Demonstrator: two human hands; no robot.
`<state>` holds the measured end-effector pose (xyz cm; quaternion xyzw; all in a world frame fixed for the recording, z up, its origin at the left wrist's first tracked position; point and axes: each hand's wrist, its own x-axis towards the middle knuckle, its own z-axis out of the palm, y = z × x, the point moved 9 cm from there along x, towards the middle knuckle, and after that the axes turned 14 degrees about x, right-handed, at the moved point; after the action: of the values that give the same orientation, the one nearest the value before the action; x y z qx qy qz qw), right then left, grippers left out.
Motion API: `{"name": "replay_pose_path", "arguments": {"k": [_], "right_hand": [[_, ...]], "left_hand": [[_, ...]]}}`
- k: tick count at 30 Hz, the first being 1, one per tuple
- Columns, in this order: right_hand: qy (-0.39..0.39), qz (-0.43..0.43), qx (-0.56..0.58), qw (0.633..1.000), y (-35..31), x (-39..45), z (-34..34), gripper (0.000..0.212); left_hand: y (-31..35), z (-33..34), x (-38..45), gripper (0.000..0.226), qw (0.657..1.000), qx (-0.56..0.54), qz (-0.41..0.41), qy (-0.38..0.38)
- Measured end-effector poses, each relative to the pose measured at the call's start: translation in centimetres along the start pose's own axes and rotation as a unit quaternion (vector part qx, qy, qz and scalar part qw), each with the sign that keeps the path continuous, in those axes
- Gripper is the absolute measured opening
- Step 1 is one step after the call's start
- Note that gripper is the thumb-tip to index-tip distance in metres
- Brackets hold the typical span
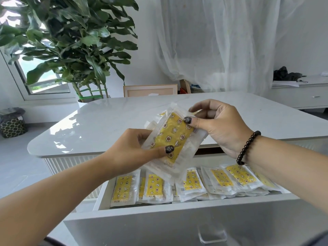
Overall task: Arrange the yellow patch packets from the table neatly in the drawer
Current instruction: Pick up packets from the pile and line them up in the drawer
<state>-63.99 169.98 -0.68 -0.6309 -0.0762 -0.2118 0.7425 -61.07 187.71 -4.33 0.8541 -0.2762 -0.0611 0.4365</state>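
Yellow packets (174, 139) gripped by left hand (134, 150) and right hand (218, 125) — print unreadable.

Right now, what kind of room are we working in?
Probably a room in a home, a living or dining area: a big potted plant by a window, sheer white curtains, and a glossy white table with an open drawer of yellow patch packets.

Glossy white table (110, 121), open drawer (159, 226) beneath, yellow patch packets (188, 183) in overlapping rows, perhaps stacked.
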Motion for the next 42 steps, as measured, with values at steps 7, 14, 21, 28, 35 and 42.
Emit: {"name": "replay_pose_path", "arguments": {"k": [7, 14, 21, 28, 35, 42], "right_hand": [[-0.154, -0.097, -0.387, 0.904, -0.8, -0.5, 1.6, 0.051], [-0.291, -0.085, -0.567, 0.766, 3.0, -3.2, 4.6, 0.031], [-0.313, -0.014, -0.564, 0.764, 5.3, -3.1, 4.8, 0.016], [-0.252, 0.093, -0.526, 0.807, 7.0, -1.0, -0.5, 0.007], [-0.066, 0.233, -0.637, 0.732, 8.8, 0.8, -14.5, 0.032], [0.123, 0.376, -0.577, 0.714, 10.7, -1.9, -25.3, 0.027]], "left_hand": [[-1.2, 0.1, 0.8, 0.014, 0.982, 0.191, -0.002, 0.017], [-0.3, 2.1, 0.7, 0.012, 0.908, 0.417, 0.030, -0.037], [0.3, 3.2, 1.2, 0.012, 0.898, 0.436, 0.053, -0.028], [-1.4, 1.7, 1.9, 0.006, 0.948, 0.319, -0.012, 0.012], [-2.9, 1.0, 2.3, 0.013, 0.961, 0.272, -0.032, 0.026], [-3.0, 3.9, 2.8, 0.013, 0.950, 0.309, -0.024, -0.035]]}}
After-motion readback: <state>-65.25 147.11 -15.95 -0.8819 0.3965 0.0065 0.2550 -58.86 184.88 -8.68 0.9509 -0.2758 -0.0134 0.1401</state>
